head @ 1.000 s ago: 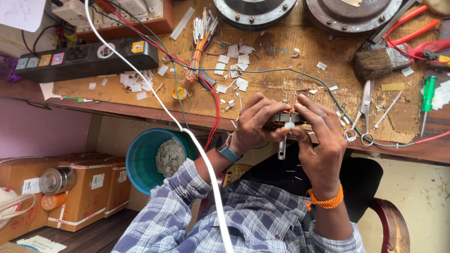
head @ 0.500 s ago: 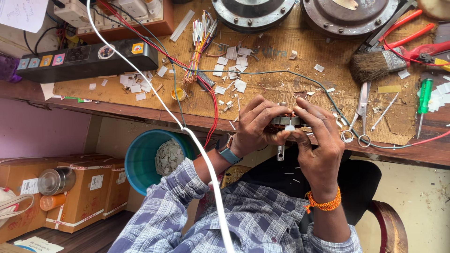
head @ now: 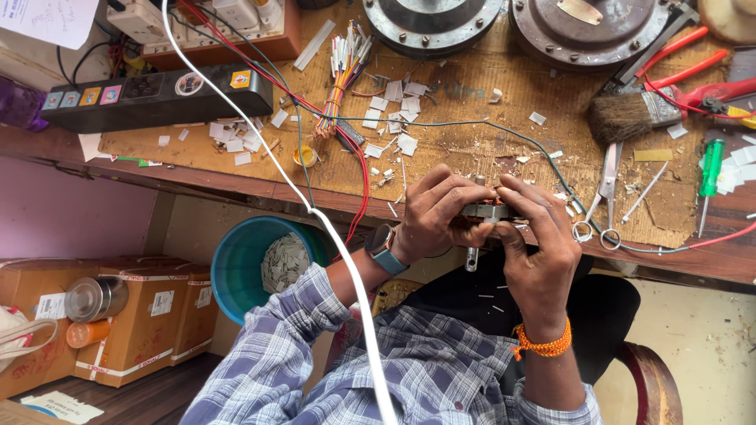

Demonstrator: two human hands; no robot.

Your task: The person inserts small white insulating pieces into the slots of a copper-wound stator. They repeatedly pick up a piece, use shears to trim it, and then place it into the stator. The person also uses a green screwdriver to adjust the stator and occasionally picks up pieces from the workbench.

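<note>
Both my hands hold a small grey metal part [head: 482, 211] at the front edge of the wooden workbench [head: 472, 149]. My left hand [head: 438, 211], with a watch on the wrist, wraps its fingers over the part's left end. My right hand [head: 532, 244], with an orange thread bracelet, grips the right end with the thumb below. A short metal shaft [head: 472, 258] sticks down from the part. Most of the part is hidden by my fingers.
Scissors [head: 605, 189], a brush [head: 630, 116], red pliers [head: 693, 86] and a green screwdriver [head: 710, 177] lie at right. A wire bundle [head: 340, 75], paper scraps, a black power strip [head: 157, 94] and two round motor housings [head: 433, 20] sit behind. A teal bucket [head: 236, 267] and cardboard boxes [head: 134, 315] stand below. A white cable [head: 315, 212] crosses.
My hands stay on the metal part at the same spot; the fingers have shifted slightly around it. Nothing else has moved.
</note>
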